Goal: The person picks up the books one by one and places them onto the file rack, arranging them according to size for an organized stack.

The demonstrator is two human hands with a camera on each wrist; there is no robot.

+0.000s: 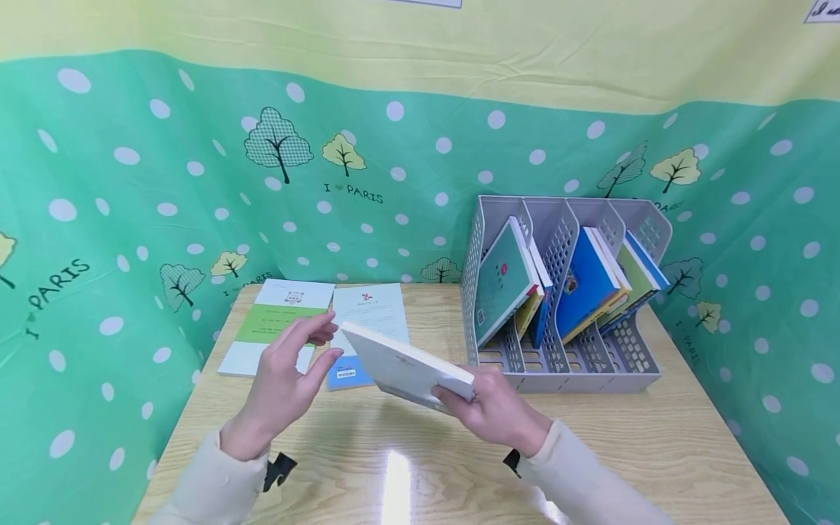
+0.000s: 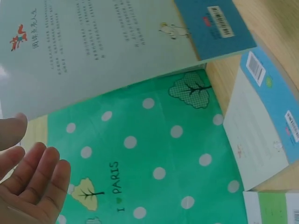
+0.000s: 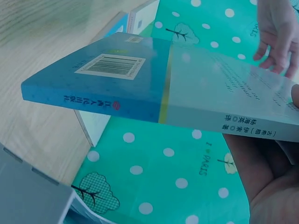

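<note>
A pale book with a blue band and a barcode [image 1: 407, 362] is held above the table, tilted. My right hand [image 1: 488, 408] grips it at its right end, thumb on top and fingers beneath. In the right wrist view the book's spine [image 3: 140, 114] faces the camera. My left hand [image 1: 282, 379] hovers by the book's far left end, fingers loosely bent and apart from it. The left wrist view shows this hand [image 2: 30, 177] below the book's printed cover [image 2: 103, 51], holding nothing.
Two books lie flat at the back left: a white-and-green one [image 1: 262, 332] and a white-and-blue one [image 1: 370, 313]. A grey file rack [image 1: 577, 383] with several upright books stands at the right. A patterned cloth [image 1: 216, 175] hangs behind the wooden table [image 1: 328, 467].
</note>
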